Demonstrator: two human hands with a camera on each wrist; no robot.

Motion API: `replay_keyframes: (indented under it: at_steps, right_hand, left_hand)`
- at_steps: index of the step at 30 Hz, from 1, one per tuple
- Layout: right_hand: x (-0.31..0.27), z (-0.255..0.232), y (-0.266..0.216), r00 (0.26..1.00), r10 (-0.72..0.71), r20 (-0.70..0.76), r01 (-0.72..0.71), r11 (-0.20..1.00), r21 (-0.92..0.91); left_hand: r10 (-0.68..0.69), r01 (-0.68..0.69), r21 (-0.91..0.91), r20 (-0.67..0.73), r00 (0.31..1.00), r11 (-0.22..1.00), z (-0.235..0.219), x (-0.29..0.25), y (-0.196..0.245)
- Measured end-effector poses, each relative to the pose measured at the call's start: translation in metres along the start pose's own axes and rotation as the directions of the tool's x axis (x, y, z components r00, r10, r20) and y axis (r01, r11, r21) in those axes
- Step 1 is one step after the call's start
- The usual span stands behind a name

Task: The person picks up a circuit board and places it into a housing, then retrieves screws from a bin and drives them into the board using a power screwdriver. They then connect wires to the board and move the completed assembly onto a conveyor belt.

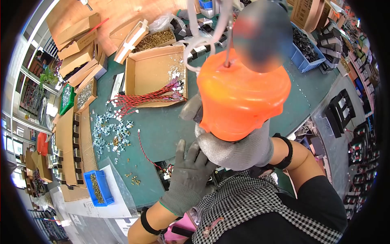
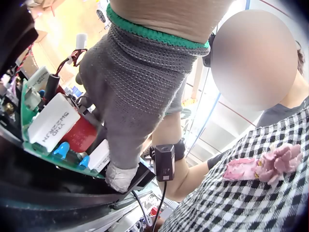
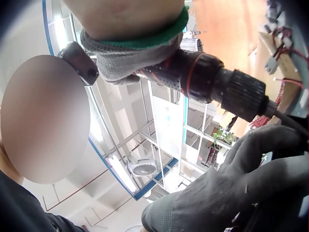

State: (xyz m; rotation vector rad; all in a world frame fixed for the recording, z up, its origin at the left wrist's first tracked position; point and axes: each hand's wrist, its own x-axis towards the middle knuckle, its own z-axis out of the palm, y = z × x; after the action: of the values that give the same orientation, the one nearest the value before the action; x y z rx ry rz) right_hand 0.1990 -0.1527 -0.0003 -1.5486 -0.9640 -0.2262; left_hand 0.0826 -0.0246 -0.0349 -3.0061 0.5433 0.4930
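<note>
My gloved right hand grips an electric screwdriver, its shaft pointing toward the gloved left hand. An orange hanging tool balancer hides the screwdriver in the head view. My left hand lies over a black housing, fingers spread and mostly straight, with the thumb pressed at its edge. Inside the housing sits a green circuit board with white block parts and a red round part. A twisted red-black wire runs out of the housing across the green mat.
Left of the hands lie loose small metal pieces and brass screws. A blue bin of screws stands near the front left. A cardboard tray carries bundled red-black wires. Another blue bin stands at back right.
</note>
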Motion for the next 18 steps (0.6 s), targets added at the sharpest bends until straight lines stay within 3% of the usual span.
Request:
replay_keyframes:
  at_steps: [4,8,11,13,17,18]
  right_hand:
    - [-0.003,0.009,0.009,0.998,-0.036,-0.054,0.041,0.995,0.086]
    - [-0.002,0.014,0.007,0.999,-0.047,-0.005,0.047,0.989,0.144]
    - [-0.001,0.015,-0.007,0.991,-0.13,-0.01,0.129,0.987,-0.096]
    - [-0.002,0.016,-0.012,0.991,-0.134,-0.028,0.13,0.983,-0.126]
    - [0.006,0.011,-0.013,0.995,-0.092,-0.027,0.094,0.988,0.125]
    - [0.007,0.011,-0.014,0.994,-0.106,-0.011,0.106,0.982,0.159]
  left_hand:
    - [-0.005,0.005,-0.01,-0.047,0.999,1.0,0.004,-0.001,0.001]
    - [0.009,-0.016,-0.078,-0.092,0.996,0.997,0.009,-0.002,-0.002]
    - [0.016,-0.03,-0.08,-0.174,0.985,0.996,0.012,-0.005,-0.002]
    - [-0.004,-0.004,-0.044,-0.17,0.985,0.999,0.009,-0.003,0.001]
    - [-0.016,0.012,-0.05,-0.079,0.997,0.999,-0.001,-0.003,0.003]
    - [-0.006,-0.002,-0.065,-0.121,0.993,0.998,0.001,-0.005,0.003]
